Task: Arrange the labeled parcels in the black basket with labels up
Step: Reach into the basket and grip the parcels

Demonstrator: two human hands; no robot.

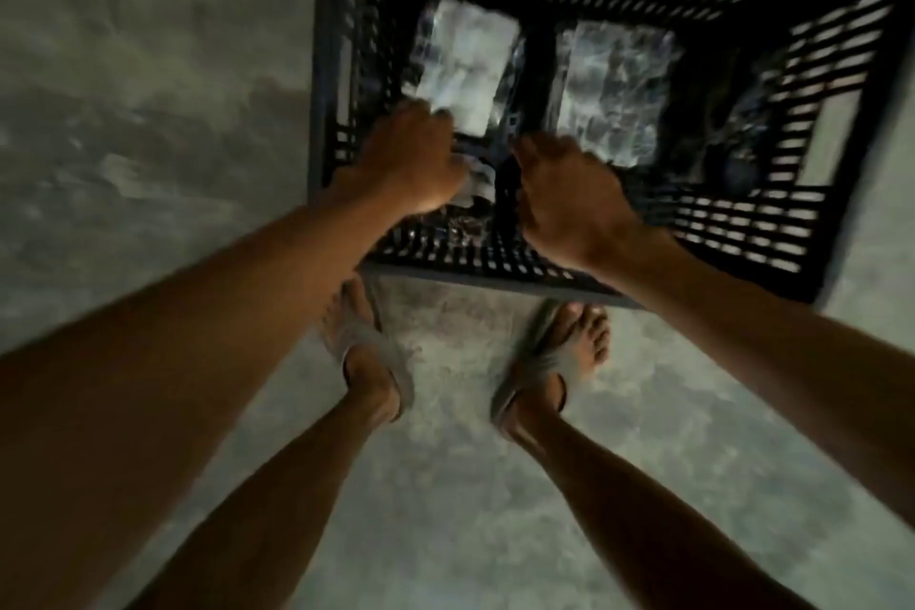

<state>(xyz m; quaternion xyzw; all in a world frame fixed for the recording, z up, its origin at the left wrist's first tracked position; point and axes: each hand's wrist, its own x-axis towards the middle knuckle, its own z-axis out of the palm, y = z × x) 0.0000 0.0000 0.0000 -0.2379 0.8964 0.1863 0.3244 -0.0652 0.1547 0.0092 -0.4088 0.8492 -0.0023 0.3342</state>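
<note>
Parcels lie on the floor of the black basket (346, 79): the left parcel (460, 64) shows a pale label facing up, and the right parcel (614, 89), well apart from it across a dark gap, is glossy, crinkled plastic whose label I cannot make out. A third, crumpled wrap (478, 186) sits near the front wall under the left hand (411, 164), whose curled fingers seem to pinch it, though blur leaves this uncertain. The right hand (564, 198) hovers beside it, fingers bent and hidden. Slippery film could slide from a loose pinch and land label-down. Sandalled feet stand on the concrete floor (124, 89).
</note>
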